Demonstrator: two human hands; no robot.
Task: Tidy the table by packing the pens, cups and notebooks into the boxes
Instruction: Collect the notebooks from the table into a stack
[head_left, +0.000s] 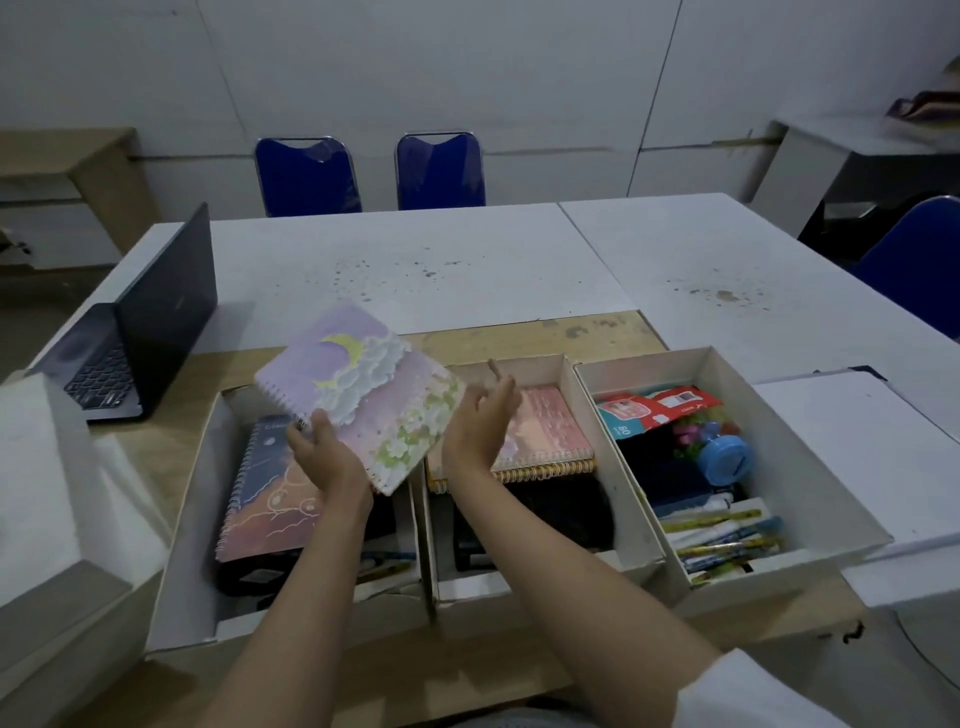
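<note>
Your left hand (324, 452) is raised over the left box (182, 545), palm up, forearm reaching in from the near edge of the surface (519, 249). Its fingers and thumb pinch the near corner of two spiral notebooks held together and tilted: a lilac moon-and-cloud notebook (337, 364) on top and a pink floral notebook (410, 426) beneath it, both lifted clear of the boxes and hanging above the wall between the left and middle boxes.

Your right hand (480, 423) is just beside the floral notebook's right edge, palm turned toward it, fingers straight and loosely spread, holding nothing; whether it touches the cover cannot be told. It hovers over the middle box (566, 379).

In the left box a dark night-sky notebook (265, 493) lies slanted, with a few pens (387, 564) at its near right corner. In the middle box a salmon-pink notebook (550, 431) with gold spirals lies toward the far wall, over something dark. The right box (810, 462) holds a red and teal packet (654, 410), a blue cup (727, 460) lying on its side, and a bundle of pens (727, 540) along its near wall.

An open laptop (135, 332) sits at the left edge of the surface.
</note>
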